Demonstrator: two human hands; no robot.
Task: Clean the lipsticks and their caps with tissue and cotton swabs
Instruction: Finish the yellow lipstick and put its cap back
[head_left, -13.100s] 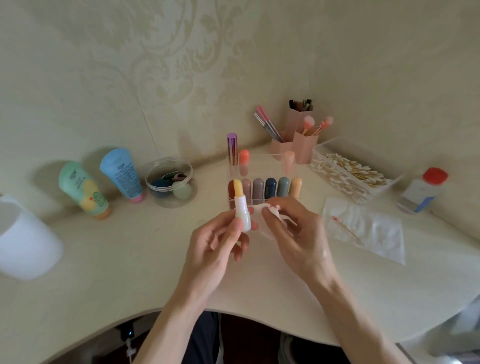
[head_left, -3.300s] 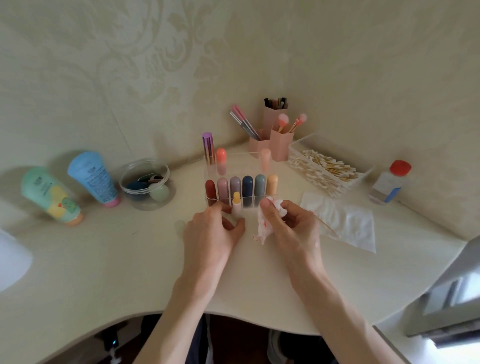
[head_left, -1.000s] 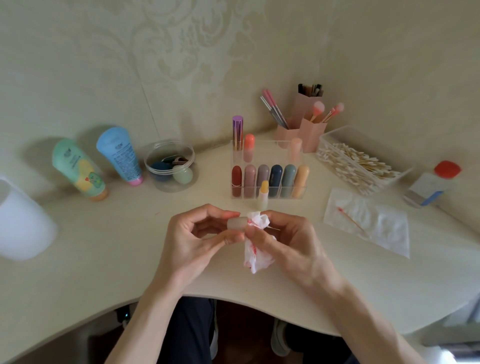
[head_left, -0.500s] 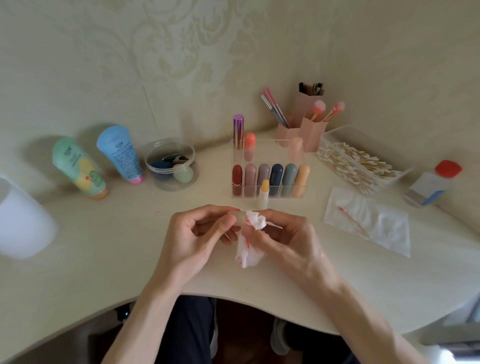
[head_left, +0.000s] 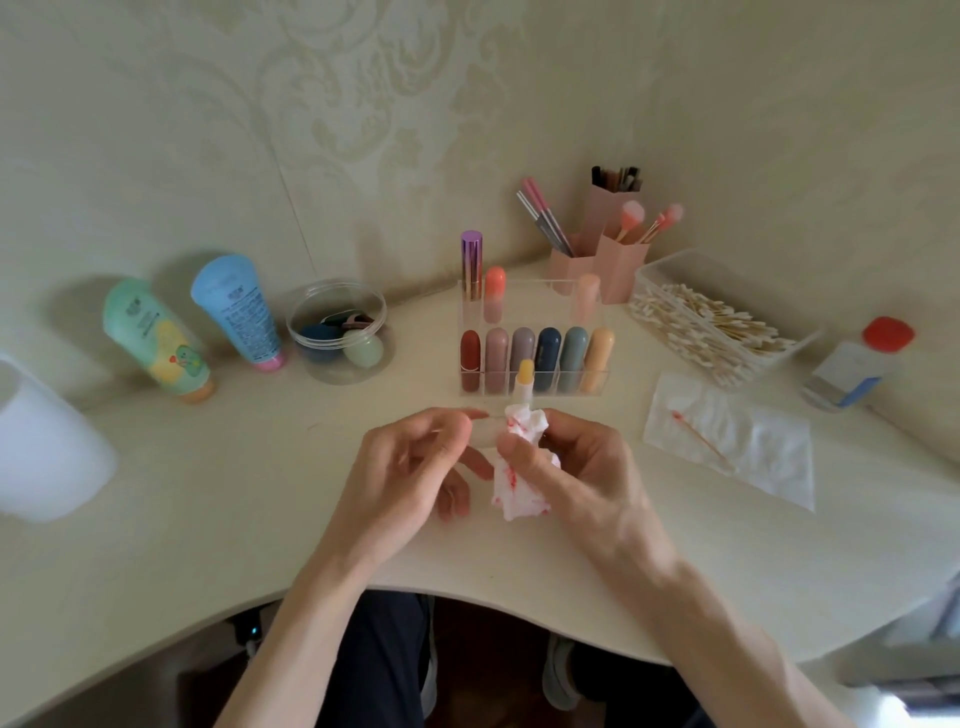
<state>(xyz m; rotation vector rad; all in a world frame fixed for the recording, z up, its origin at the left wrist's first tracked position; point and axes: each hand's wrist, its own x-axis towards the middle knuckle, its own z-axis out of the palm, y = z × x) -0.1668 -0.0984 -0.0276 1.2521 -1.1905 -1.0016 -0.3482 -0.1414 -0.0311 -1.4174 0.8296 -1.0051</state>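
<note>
Left hand (head_left: 410, 467): grip pinches a pale cap (head_left: 487, 435) between thumb and forefinger, above the table (head_left: 208, 493). Right hand (head_left: 576, 467): grip curled round a red-stained tissue (head_left: 511, 493), its upper wad pressed against the cap's right end. An uncapped yellow-tipped lipstick (head_left: 524, 379) stands upright on the table just beyond both hands, in front of the clear rack (head_left: 550, 312).

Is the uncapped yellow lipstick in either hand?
No, the yellow lipstick stands upright on the table before the clear organizer; the left hand holds a pale cap and the right hand a stained tissue.
</note>
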